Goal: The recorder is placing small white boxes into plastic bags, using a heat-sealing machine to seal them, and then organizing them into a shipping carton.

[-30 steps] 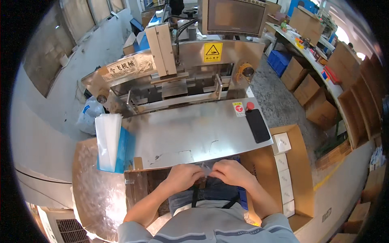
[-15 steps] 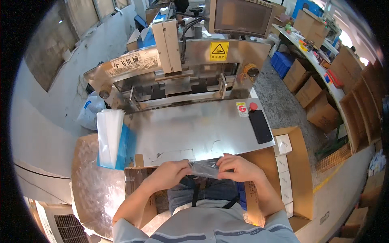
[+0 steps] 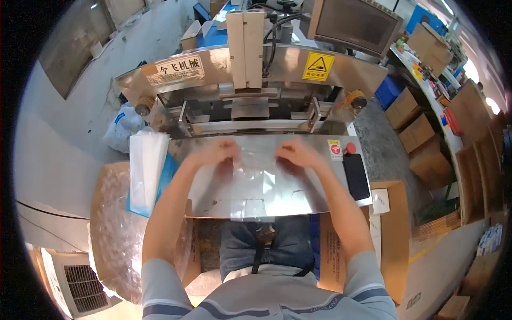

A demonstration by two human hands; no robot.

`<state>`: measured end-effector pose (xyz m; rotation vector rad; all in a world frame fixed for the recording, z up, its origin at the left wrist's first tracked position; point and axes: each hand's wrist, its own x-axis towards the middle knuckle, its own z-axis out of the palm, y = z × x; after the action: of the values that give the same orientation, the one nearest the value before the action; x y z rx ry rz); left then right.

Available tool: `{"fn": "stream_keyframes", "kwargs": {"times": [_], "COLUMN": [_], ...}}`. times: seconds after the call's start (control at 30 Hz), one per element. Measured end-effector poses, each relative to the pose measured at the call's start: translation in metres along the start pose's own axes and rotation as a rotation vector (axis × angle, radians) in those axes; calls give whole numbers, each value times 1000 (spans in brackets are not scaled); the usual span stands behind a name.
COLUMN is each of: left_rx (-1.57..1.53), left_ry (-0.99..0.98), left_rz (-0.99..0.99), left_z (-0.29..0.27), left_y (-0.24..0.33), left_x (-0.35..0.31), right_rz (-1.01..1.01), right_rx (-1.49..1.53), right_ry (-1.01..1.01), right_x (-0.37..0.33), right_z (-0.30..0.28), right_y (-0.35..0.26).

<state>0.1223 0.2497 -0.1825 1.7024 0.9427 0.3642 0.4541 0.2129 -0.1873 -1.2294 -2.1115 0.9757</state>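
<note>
A clear plastic bag [image 3: 255, 178] stretches over the metal worktable [image 3: 314, 197], its near end hanging slightly past the front edge. My left hand [image 3: 218, 152], a little blurred, pinches the bag at its far left corner. At the far right corner, my right hand [image 3: 296, 153] grips it with curled fingers. Both hands are above the tabletop, short of the sealing machine's metal bar [image 3: 250, 127]. Whether anything lies inside the bag cannot be made out.
A blue bin with white sleeves [image 3: 150, 165] stands at the table's left, over a carton of clear bags [image 3: 114, 213]. To the right are a black phone [image 3: 356, 176], a red button [image 3: 350, 148] and a carton with white boxes [image 3: 380, 201]. A monitor [image 3: 354, 25] stands behind.
Both hands have moved forward from my lap over the table, carrying the bag. The bag, bunched before, is now spread out flat. My head view has shifted slightly.
</note>
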Motion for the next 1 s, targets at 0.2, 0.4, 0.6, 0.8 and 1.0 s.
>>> {"fn": "stream_keyframes", "kwargs": {"times": [0.2, 0.4, 0.6, 0.8, 1.0], "left_rx": [37, 188, 822, 841, 789], "left_ry": [257, 338, 1072, 709, 814], "left_rz": [-194, 97, 188, 140, 96], "left_z": [-57, -61, 7, 166, 180], "left_y": [41, 26, 31, 19, 15], "left_x": [73, 126, 87, -49, -62], "right_rz": [101, 28, -73, -78, -52], "right_rx": [-37, -285, -719, -737, -753], "right_ry": [89, 310, 297, 285, 252], "right_x": [81, 116, 91, 89, 96], "right_z": [-24, -41, 27, 25, 30], "right_y": [25, 22, -35, -32, -37]}}
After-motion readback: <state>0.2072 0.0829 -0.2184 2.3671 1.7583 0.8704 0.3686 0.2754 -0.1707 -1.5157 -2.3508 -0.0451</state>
